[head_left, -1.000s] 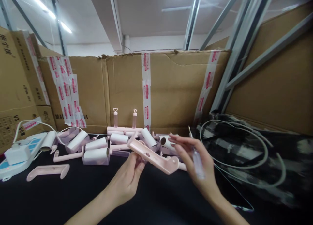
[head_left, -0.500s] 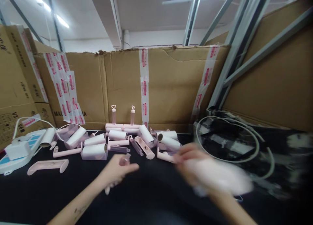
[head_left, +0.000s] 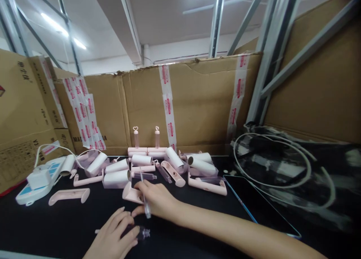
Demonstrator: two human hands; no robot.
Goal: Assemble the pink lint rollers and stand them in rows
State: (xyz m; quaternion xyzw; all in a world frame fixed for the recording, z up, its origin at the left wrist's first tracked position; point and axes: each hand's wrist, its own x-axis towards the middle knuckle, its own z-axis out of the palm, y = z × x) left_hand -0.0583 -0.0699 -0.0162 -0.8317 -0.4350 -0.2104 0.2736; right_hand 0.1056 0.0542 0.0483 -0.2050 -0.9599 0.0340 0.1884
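My right hand (head_left: 160,199) is closed around a pink lint roller handle (head_left: 130,193), whose curved end sticks out to the left. A slim stick with a clear end (head_left: 147,212) also stands out between its fingers. Just nearer to me, my left hand (head_left: 114,232) lies low over the black table, fingers curled over a clear plastic tube (head_left: 143,234). Part of that tube is hidden under the fingers. Behind the hands lie white paper rolls (head_left: 116,177), clear cases and more pink handles (head_left: 70,195).
Two pink rods with loop tops (head_left: 137,138) stand upright at the back against the cardboard wall (head_left: 197,101). To the left is a power strip (head_left: 42,180). A dark tablet-like slab (head_left: 262,204) and a coiled white cable (head_left: 270,185) lie on the right.
My right hand has swung from the right to the middle; the blurred pale thing it carried now shows as a pink handle. My left hand has come lower and nearer with the clear tube.
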